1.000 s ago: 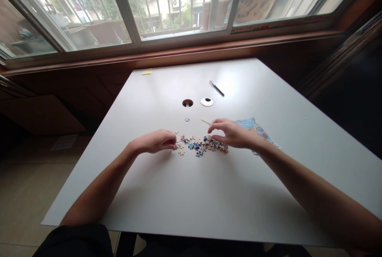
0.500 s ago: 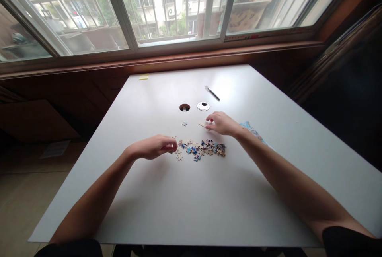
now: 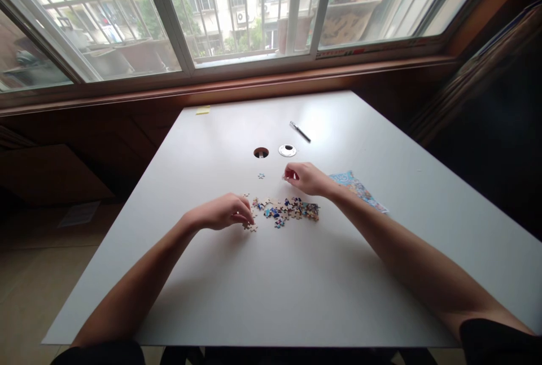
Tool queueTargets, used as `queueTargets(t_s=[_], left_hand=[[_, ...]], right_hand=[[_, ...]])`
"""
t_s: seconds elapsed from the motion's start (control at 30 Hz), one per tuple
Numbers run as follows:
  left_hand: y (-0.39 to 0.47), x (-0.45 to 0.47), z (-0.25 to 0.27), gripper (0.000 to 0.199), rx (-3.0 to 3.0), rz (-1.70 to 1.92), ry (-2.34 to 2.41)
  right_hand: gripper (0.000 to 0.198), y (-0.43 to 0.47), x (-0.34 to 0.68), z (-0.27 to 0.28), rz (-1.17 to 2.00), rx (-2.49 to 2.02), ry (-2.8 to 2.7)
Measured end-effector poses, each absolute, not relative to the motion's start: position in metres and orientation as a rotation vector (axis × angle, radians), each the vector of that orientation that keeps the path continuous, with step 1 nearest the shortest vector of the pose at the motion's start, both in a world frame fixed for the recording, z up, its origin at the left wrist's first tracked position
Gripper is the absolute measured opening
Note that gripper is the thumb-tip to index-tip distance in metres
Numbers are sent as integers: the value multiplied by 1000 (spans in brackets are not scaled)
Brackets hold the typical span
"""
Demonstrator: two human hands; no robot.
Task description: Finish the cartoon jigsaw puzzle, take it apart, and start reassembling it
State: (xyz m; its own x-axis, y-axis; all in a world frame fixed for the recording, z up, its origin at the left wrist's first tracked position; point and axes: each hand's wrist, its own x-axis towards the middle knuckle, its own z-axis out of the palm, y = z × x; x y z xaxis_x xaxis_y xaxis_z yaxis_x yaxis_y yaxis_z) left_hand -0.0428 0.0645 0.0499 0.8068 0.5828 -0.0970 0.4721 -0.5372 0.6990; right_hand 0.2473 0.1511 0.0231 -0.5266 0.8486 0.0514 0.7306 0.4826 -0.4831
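My left hand (image 3: 224,211) is bent over the left end of a loose heap of small jigsaw puzzle pieces (image 3: 288,210). Its fingers are closed, their tips down on a pale, back-side-up piece (image 3: 247,226); whether that piece is lifted I cannot tell. Right of centre, beyond the heap, my right hand (image 3: 307,178) hovers over the table with thumb and forefinger pinched on a small puzzle piece (image 3: 284,177), mostly hidden by the fingers. A single blue-and-white piece (image 3: 261,176) lies apart, left of that hand.
A colourful printed sheet or packet (image 3: 362,191) lies partly behind my right forearm. Further back on the white table (image 3: 271,286) are a round hole (image 3: 261,152), a silver ring cover (image 3: 287,151), a pen (image 3: 300,131) and a yellow sticky note (image 3: 202,110). Barred windows stand beyond.
My right hand has moved a little left, and its piece no longer shows edge-on. My left fingers have lowered onto the pieces. More of the printed sheet shows.
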Motion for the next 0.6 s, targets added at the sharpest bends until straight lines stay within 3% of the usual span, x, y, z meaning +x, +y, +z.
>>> queueTargets(t_s=[0.17,0.3,0.43,0.6], left_hand=[[65,-52,58,17,2214,170,837],[65,-49,57,15,2281,373,968],[65,-31,34,18,2440,623,1114],[65,-8,4,21,2639,605,1281]], right_hand=[[19,136,241,40,823,-1156,-2486],[18,126,238,52,972,-1048,-2511],[19,125,236,48,748,-1132,-2535],[13,121,226,27,578,-1187,-2572]])
